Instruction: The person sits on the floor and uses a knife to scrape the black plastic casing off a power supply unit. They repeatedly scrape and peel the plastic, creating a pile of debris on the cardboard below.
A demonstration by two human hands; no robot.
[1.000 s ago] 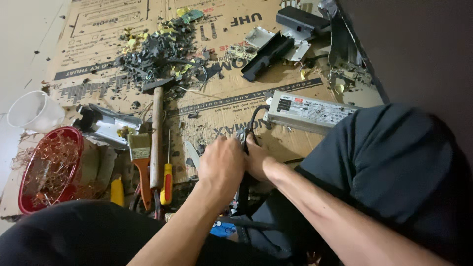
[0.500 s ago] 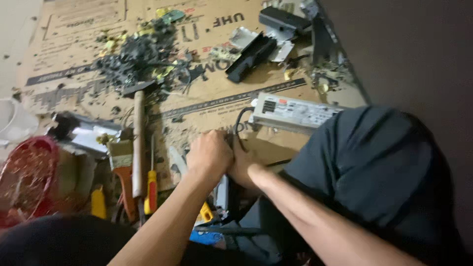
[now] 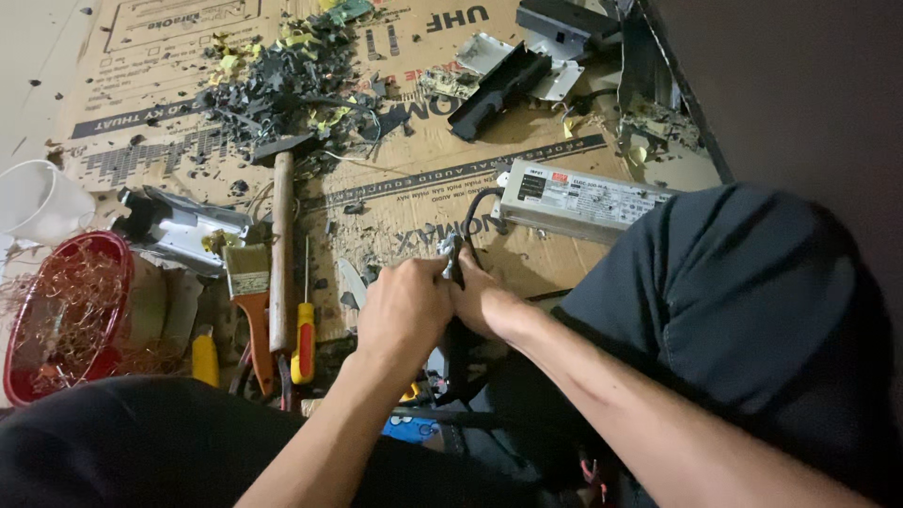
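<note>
**Head view: 2 hands closed together on a black cable over a cardboard floor mat**

In the head view, both hands are brought together near the middle of the scene, low between the knees. The left hand is clenched, knuckles up, around something small and metallic at its fingertips; what it is cannot be told. The right hand is pressed against it from the right, fingers curled, apparently pinching the same spot. A black cable is led from the hands up to the grey metal power supply box, which lies just beyond them on the cardboard sheet, so the cable end is held close while the heavy box is left resting.

Tools are laid in a row to the left, handles toward the person, within easy reach: a wooden-handled hammer, a paintbrush and a yellow-and-red screwdriver. Copper wire is gathered apart in a red basket at the far left edge, with a white plastic cup behind it. Broken black and yellow scrap is heaped at the far side, away from the hands, and black casing parts are set to its right.
</note>
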